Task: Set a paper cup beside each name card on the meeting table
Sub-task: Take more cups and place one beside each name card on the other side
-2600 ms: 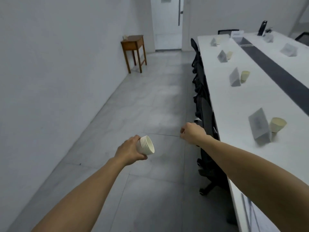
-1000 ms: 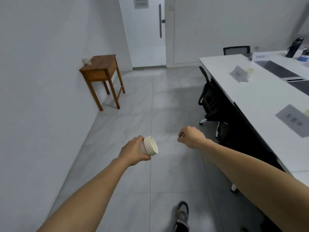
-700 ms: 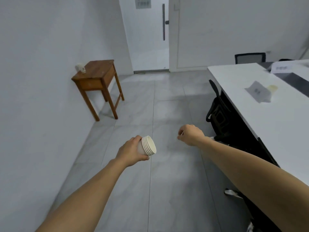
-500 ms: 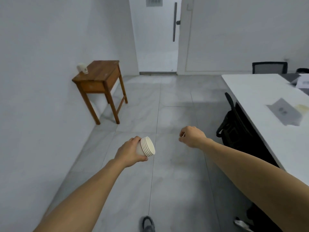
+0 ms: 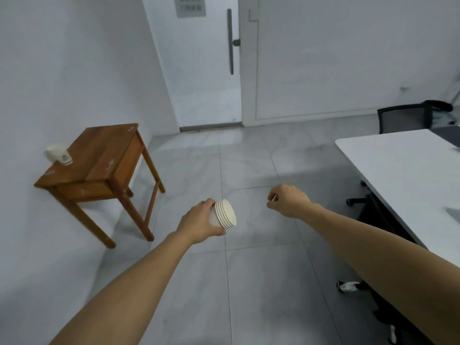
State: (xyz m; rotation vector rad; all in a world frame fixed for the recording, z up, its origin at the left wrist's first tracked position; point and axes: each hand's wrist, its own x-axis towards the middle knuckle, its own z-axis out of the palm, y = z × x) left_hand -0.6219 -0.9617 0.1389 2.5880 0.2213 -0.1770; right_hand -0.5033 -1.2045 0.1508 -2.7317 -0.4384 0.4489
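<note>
Left hand [image 5: 199, 224] was wrapped around a nested stack of paper cups [image 5: 224, 216], rims pointing toward the right hand [image 5: 286, 200], which was curled into an empty loose fist. White bench [image 5: 403, 170] sat off to its right.

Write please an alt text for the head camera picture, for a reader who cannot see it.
The left hand holds a stack of paper cups above a grey tiled floor, while the right hand is a loose fist. A wooden side table stands left; a white meeting table is right.
</note>
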